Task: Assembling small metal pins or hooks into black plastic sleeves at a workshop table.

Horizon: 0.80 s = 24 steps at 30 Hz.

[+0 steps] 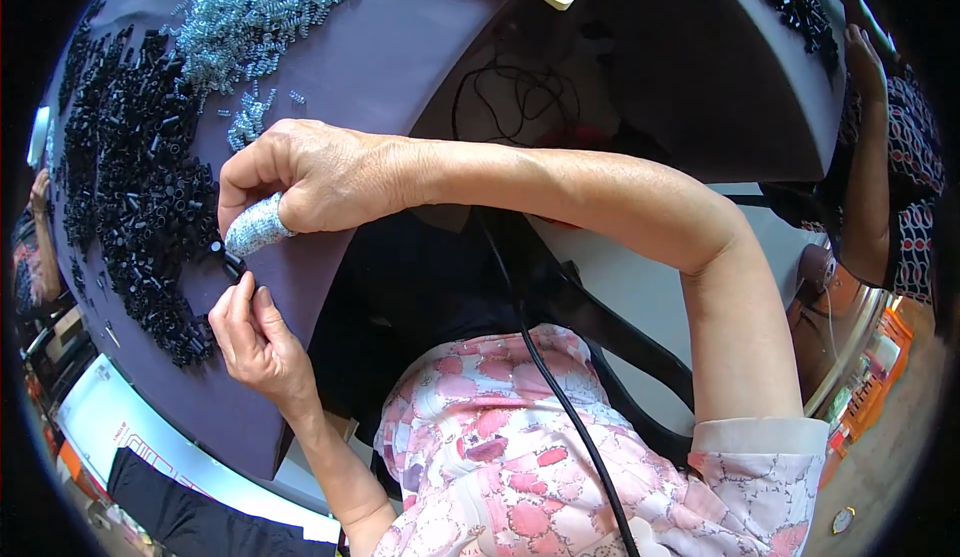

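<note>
Both hands meet at desk (400,67) edge, 9 o'clock: right hand (320,177), taped fingertip (257,227), and left hand (255,332) pinch one small black tube (232,265) beside the pile (140,197); likely light, stiff, slippery—grip at ends.

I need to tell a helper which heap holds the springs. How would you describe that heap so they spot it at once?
Start at the dark purple table. Along its left edge runs a long spread of small black tubes. The spring heap lies beyond it, at the far end past the right hand. It alone is pale, silvery and coiled; its neighbours are matte black.
</note>
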### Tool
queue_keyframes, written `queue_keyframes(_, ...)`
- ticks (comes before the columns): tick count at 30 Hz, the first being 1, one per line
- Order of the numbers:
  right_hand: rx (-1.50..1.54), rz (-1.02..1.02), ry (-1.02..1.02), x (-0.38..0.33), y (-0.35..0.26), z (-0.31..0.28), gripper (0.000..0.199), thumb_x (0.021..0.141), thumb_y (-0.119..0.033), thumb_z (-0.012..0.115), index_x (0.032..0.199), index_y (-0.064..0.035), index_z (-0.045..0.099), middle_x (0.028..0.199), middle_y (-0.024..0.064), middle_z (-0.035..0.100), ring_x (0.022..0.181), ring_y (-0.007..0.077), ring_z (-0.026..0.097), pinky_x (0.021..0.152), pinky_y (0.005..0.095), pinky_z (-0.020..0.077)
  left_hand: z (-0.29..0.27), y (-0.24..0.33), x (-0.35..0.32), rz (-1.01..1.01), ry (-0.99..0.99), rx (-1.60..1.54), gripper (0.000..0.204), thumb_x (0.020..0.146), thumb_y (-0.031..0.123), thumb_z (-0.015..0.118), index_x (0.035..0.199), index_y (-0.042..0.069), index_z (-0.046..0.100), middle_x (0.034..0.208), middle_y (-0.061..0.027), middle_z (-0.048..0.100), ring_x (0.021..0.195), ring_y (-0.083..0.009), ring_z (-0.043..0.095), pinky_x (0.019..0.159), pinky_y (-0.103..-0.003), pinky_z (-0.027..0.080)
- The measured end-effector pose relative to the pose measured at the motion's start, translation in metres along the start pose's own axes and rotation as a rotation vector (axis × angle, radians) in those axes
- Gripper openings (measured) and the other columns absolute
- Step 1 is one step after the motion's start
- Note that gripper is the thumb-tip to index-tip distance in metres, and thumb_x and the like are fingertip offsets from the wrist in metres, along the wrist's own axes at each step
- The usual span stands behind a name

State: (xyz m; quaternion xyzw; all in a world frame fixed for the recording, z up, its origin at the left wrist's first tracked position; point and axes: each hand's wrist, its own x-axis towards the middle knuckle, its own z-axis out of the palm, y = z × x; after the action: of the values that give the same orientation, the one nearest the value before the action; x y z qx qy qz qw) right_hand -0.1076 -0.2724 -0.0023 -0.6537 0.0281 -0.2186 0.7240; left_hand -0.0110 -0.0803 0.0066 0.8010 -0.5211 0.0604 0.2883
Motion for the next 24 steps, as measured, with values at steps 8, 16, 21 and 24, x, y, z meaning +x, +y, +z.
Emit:
queue_keyframes(8,0.003,-0.008,0.003,0.000,0.003,0.001,0.016,0.078,-0.012,0.067,0.092,-0.0040,0.069,0.082,0.0070,0.069,0.077,0.0150,0.065,0.070,0.0302,0.0509,0.001,-0.002,-0.001,-0.012,0.010,-0.034,0.017,0.086,-0.001,0.061,0.103,0.002,0.065,0.093,-0.0050,0.060,0.078,-0.0119,0.055,0.062,-0.022,0.044)
queue_keyframes(16,-0.122,0.042,-0.015,-0.002,-0.006,0.003,0.013,0.083,-0.011,0.065,0.094,-0.0044,0.068,0.085,0.0045,0.069,0.082,0.0127,0.064,0.076,0.0284,0.0499,-0.001,-0.003,-0.002,0.005,0.015,-0.034,0.018,0.087,0.000,0.061,0.104,0.001,0.065,0.094,-0.0052,0.061,0.081,-0.0124,0.056,0.065,-0.023,0.046)
queue_keyframes(21,-0.158,0.040,0.001,-0.002,-0.006,0.005,0.013,0.082,-0.011,0.066,0.093,-0.0051,0.068,0.085,0.0045,0.069,0.081,0.0132,0.065,0.075,0.0287,0.0500,-0.001,-0.004,-0.002,0.010,0.024,-0.060,0.018,0.087,0.000,0.061,0.104,0.001,0.065,0.094,-0.0056,0.061,0.081,-0.0129,0.057,0.066,-0.023,0.046)
queue_keyframes(24,-0.172,0.030,0.008,-0.002,-0.004,0.005,0.013,0.082,-0.012,0.066,0.093,-0.0051,0.068,0.084,0.0047,0.069,0.080,0.0133,0.065,0.074,0.0289,0.0501,-0.002,-0.005,-0.003,0.008,0.023,-0.072,0.018,0.087,0.001,0.060,0.104,0.002,0.065,0.095,-0.0054,0.061,0.081,-0.0123,0.057,0.066,-0.023,0.046)
